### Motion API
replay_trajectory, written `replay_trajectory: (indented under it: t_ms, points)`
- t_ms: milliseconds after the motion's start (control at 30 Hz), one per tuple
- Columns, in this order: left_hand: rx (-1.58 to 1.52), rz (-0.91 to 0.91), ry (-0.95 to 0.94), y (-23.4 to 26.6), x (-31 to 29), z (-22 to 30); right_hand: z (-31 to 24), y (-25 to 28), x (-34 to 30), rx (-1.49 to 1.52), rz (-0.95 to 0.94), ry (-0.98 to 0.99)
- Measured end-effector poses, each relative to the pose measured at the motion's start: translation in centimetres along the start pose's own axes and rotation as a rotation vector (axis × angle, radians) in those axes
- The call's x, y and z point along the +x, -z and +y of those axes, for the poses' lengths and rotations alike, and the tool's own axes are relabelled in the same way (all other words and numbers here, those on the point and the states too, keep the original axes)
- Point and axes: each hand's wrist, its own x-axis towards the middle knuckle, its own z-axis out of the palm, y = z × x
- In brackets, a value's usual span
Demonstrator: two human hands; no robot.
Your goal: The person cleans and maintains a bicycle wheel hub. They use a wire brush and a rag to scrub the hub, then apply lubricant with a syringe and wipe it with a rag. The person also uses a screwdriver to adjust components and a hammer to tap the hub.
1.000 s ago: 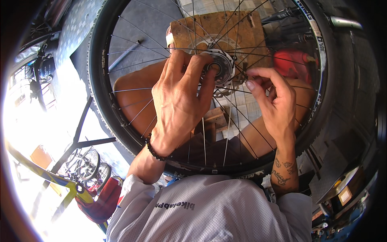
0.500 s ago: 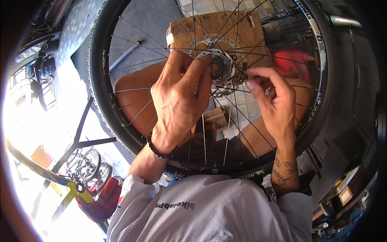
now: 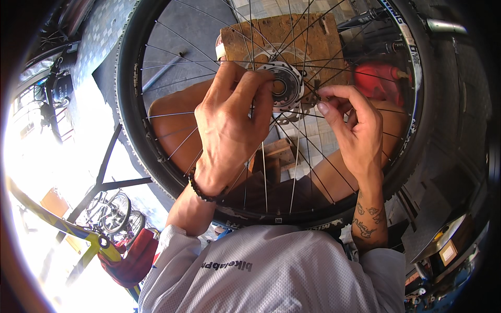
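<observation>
A bicycle wheel (image 3: 131, 115) with a black tyre and thin spokes lies across my lap, filling the middle of the view. At its centre is the round metal hub (image 3: 284, 89), with a disc rotor partly visible behind it. My left hand (image 3: 232, 112) is closed at the hub's left side, its fingertips against the hub's face; the thumb side is partly hidden. To the right of the hub, my right hand (image 3: 355, 122) pinches thumb and forefinger together among the spokes. Something small and dark shows at those fingertips, too small to name.
Behind the hub stands a worn wooden block (image 3: 313, 39) with holes. A red container (image 3: 377, 82) sits to the right, seen through the spokes. On the left are a yellow-green bike frame (image 3: 96, 241), a red cloth (image 3: 133, 261) and parked bicycles (image 3: 116, 213).
Both hands stay in nearly the same places. My left hand has shifted very slightly at the hub; the wheel has barely moved.
</observation>
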Motion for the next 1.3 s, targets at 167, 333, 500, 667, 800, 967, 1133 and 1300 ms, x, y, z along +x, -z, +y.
replay_trajectory:
  t_ms: [167,333,500,667,800,967,1133,1300]
  points:
    - [-0.076,0.134,0.039,1.1,0.3,-1.2,-0.1,0.1,0.0,0.004,-0.005,0.001]
    - [0.030,0.405,0.239,3.6,1.7,-4.7,-0.1,0.1,0.0,0.009,0.002,-0.013]
    - [0.111,0.403,0.129,4.6,2.1,-7.6,0.3,-0.1,0.0,0.031,0.023,0.007]
    - [0.059,0.158,0.216,4.1,1.6,-7.9,1.3,-0.6,0.1,0.082,0.069,0.014]
    - [0.088,0.080,0.227,4.0,1.8,-7.6,2.3,-1.0,0.2,0.183,0.096,0.003]
    - [0.078,0.030,0.203,4.0,1.7,-7.4,2.7,-1.0,0.1,0.197,0.146,0.024]
    - [0.045,0.029,0.205,4.2,1.2,-7.4,2.3,-0.9,-0.2,0.146,0.163,0.041]
    - [0.093,0.047,0.172,4.0,0.8,-7.5,2.2,-1.1,-0.2,0.228,0.152,0.046]
